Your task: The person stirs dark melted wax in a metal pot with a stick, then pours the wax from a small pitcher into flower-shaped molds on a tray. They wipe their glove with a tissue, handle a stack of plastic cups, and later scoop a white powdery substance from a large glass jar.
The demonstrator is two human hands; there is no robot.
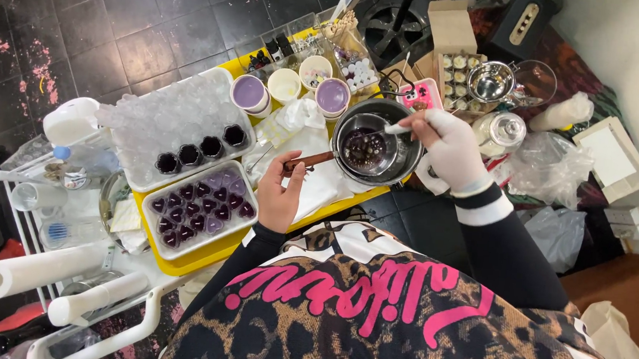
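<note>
Two hands at the small saucepan (pixel 370 149) on the yellow tabletop (pixel 206 248); left hand (pixel 280 192) grip closed around its wooden handle (pixel 307 161); gloved right hand (pixel 453 147) pinches a white spoon (pixel 398 129) over the dark liquid; purple-filled mould tray (pixel 199 208) just left

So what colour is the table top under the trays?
Bright yellow: the table top shows along its front edge below the mould tray, seen in the head view.

Two lilac-filled cups (pixel 249 93), two cream-filled cups (pixel 285 85), two paper rolls (pixel 36 268), one pan (pixel 376 150).
</note>
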